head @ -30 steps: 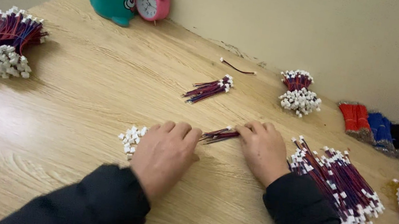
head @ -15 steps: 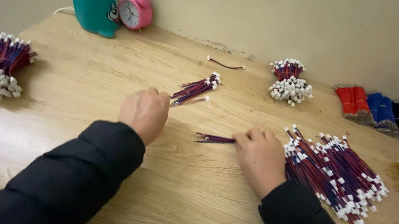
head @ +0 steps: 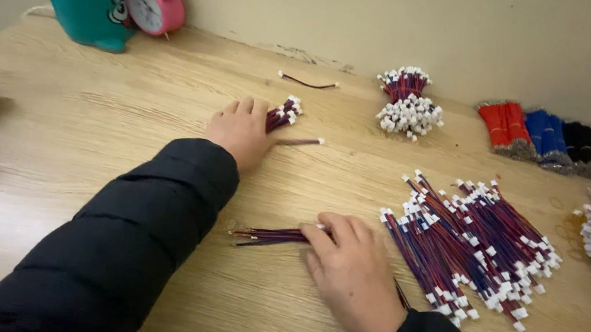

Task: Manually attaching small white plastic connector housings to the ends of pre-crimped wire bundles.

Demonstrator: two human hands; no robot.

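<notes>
Head view shows your left hand (head: 242,131) stretched out to about eleven o'clock of your right, lying flat with its fingers spread over the small wire bundle (head: 283,115). It presses on the bundle's near end, and whether the fingers actually close around it I cannot tell.

Your right hand (head: 354,272) rests palm down at the near edge of the wooden table (head: 124,109). Its fingers are loosely extended on the loose wires (head: 271,236), which stick out toward nine o'clock, pinned rather than gripped.

The big heap of red-and-blue wires with white plugs (head: 475,244) lies just beside that hand at two o'clock.

You look to be mid-sort, gathering counted wires into small bundles. The next move, as I judge it, calls for a firm pinch on the wires so none slide apart on the smooth wood.
</notes>
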